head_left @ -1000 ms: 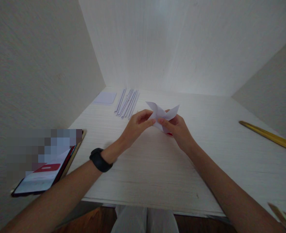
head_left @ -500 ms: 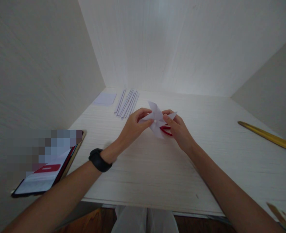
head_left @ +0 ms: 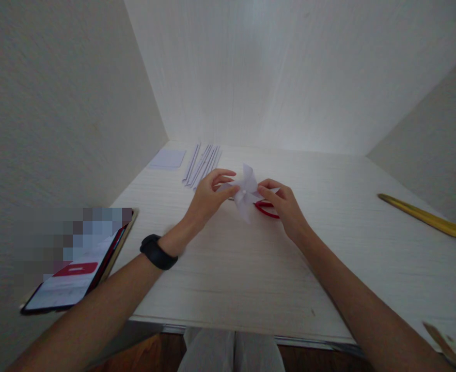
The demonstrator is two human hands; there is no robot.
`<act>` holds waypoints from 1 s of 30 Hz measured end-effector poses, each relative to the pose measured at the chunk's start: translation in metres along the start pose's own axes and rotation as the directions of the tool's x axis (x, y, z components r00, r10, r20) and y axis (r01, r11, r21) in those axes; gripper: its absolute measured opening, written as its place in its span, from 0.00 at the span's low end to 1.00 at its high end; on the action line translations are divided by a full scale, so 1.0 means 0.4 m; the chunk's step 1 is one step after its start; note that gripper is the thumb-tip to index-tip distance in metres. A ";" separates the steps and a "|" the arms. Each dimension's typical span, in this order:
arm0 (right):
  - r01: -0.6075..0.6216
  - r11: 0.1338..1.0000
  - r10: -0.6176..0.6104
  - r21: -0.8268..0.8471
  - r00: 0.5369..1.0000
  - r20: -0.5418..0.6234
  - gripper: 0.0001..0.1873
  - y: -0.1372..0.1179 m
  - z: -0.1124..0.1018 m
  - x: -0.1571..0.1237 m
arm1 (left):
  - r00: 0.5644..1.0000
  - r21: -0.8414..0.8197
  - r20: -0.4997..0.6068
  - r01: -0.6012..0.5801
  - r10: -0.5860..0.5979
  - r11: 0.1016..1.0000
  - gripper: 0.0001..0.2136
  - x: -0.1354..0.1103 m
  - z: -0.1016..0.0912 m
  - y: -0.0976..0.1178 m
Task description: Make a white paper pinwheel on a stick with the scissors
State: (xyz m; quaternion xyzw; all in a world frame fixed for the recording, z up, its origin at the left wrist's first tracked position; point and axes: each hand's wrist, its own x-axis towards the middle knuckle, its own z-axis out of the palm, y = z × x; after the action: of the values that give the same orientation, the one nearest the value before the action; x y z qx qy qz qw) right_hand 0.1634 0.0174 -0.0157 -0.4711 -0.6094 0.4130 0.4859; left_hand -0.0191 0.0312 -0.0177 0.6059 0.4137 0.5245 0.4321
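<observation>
A white paper pinwheel [head_left: 245, 190] is held between my two hands above the table, its blades spread and slightly blurred. My left hand [head_left: 212, 194] pinches its left blade between thumb and fingers, with the upper fingers raised. On the other side, my right hand [head_left: 280, 201] pinches the right blade, whose tip pokes out past the fingers. Red scissors [head_left: 266, 209] lie on the table just below and partly behind my right hand; only the handle loops show clearly.
Several rolled paper sticks [head_left: 202, 165] lie at the back left, beside a stack of white paper squares [head_left: 168, 159]. A phone or tablet [head_left: 73, 274] leans at the left edge. A long yellow object with a dark tip [head_left: 423, 216] rests at the right. White panels [head_left: 258, 77] enclose the table.
The pinwheel has turned a little and shifted slightly left. My left hand has moved slightly left, and its upper fingers have lifted. More of the red scissors' handle shows.
</observation>
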 end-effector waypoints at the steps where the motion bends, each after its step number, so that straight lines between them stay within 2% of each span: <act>1: 0.002 1.000 -0.002 -0.005 1.000 -0.013 0.12 0.002 -0.001 0.001 | 1.000 0.026 0.028 -0.005 0.004 1.000 0.13 0.002 -0.002 -0.002; 5: -0.001 0.998 -0.002 -0.065 0.999 -0.047 0.11 0.013 -0.005 0.006 | 0.992 0.141 0.128 -0.029 0.011 0.990 0.08 0.012 -0.012 -0.009; 11: -0.021 0.961 0.014 -0.274 1.000 -0.027 0.14 0.024 -0.006 0.004 | 0.965 0.237 0.258 -0.021 -0.042 0.971 0.09 0.025 -0.032 -0.021; 14: 0.009 0.946 -0.008 -0.325 1.000 0.004 0.16 0.025 -0.006 0.005 | 0.961 0.263 0.274 -0.046 -0.029 0.964 0.09 0.030 -0.040 -0.022; 17: 0.030 0.956 -0.025 -0.292 1.000 0.018 0.19 0.026 -0.005 0.005 | 0.962 0.288 0.272 -0.062 -0.020 0.956 0.09 0.033 -0.043 -0.021; 21: 0.043 0.959 -0.031 -0.280 0.998 0.048 0.15 0.025 -0.002 0.004 | 0.963 0.257 0.269 -0.068 -0.003 0.964 0.10 0.033 -0.041 -0.021; 23: 0.050 0.958 -0.039 -0.281 0.998 0.044 0.13 0.027 -0.001 0.005 | 0.974 0.214 0.222 -0.015 -0.033 0.977 0.14 0.030 -0.037 -0.018; 26: 0.039 0.978 -0.043 -0.206 0.999 -0.016 0.12 0.038 -0.004 0.009 | 0.984 0.060 0.121 0.128 -0.135 0.990 0.22 0.022 -0.028 -0.006; 28: 0.052 0.988 -0.064 -0.145 0.995 -0.077 0.13 0.046 -0.008 0.013 | 0.977 -0.050 0.076 0.205 -0.201 0.977 0.24 0.017 -0.023 0.005; 30: 0.068 0.993 -0.080 -0.101 0.989 -0.123 0.13 0.051 -0.009 0.016 | 0.965 -0.119 0.075 0.259 -0.251 0.959 0.23 0.013 -0.017 0.013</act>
State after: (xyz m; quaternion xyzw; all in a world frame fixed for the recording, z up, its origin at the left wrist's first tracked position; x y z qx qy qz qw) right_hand 0.1699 0.0282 -0.0335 -0.4966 -0.6136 0.3337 0.5153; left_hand -0.0252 0.0353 -0.0107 0.5339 0.4410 0.4714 0.5461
